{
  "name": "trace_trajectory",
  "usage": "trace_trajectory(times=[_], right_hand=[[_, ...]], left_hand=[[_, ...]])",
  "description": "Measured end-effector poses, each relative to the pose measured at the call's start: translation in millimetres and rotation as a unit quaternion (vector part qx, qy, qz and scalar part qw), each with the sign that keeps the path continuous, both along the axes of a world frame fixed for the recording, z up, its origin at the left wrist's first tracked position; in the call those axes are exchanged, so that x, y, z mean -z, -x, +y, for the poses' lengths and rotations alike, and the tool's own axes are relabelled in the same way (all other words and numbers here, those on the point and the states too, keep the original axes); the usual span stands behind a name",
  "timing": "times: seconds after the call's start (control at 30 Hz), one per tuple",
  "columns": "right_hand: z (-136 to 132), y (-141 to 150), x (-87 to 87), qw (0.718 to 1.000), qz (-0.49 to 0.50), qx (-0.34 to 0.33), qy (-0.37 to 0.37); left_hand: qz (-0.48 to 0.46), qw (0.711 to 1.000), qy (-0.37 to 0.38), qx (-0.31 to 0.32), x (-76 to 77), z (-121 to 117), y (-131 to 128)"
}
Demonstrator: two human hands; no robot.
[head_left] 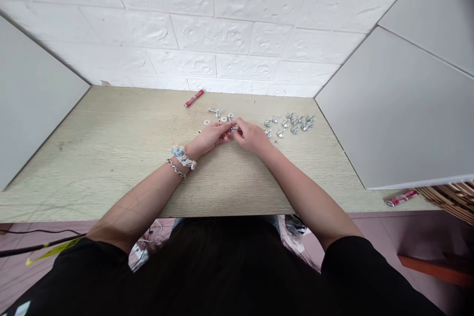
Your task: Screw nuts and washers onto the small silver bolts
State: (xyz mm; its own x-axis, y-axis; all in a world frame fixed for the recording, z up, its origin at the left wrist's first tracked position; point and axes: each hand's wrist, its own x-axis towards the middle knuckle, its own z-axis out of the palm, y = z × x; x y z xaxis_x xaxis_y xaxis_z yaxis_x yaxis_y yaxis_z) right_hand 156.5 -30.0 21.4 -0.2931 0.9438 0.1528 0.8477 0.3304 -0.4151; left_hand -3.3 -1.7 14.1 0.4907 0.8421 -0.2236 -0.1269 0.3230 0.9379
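My left hand (211, 137) and my right hand (253, 136) meet over the middle of the table, fingertips close together. Between them is a small silver bolt (234, 128), its shank lying sideways; both hands pinch at it, and my fingers partly cover it. Just beyond my fingertips lie loose bolts (214, 111) and flat washers (207, 122). To the right of my right hand several bolts fitted with washers (285, 123) stand or lie in a loose group. A scrunchie (183, 157) and a chain bracelet (176, 169) circle my left wrist.
A red tube-shaped thing (194, 98) lies near the back wall (233, 34). Another red one (402, 198) is at the front right, beside a woven basket (450, 200). Grey panels (403, 108) flank the wooden tabletop (122, 148). Cables (40, 247) run below its left front edge.
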Motion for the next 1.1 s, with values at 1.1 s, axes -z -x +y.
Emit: trace_trajectory(times=[1.1], right_hand=[[1.4,0.1,1.6,0.996,0.08,0.019,0.029]], left_hand=[[0.017,0.999,-0.028,0.015,1.6,0.0,0.4]])
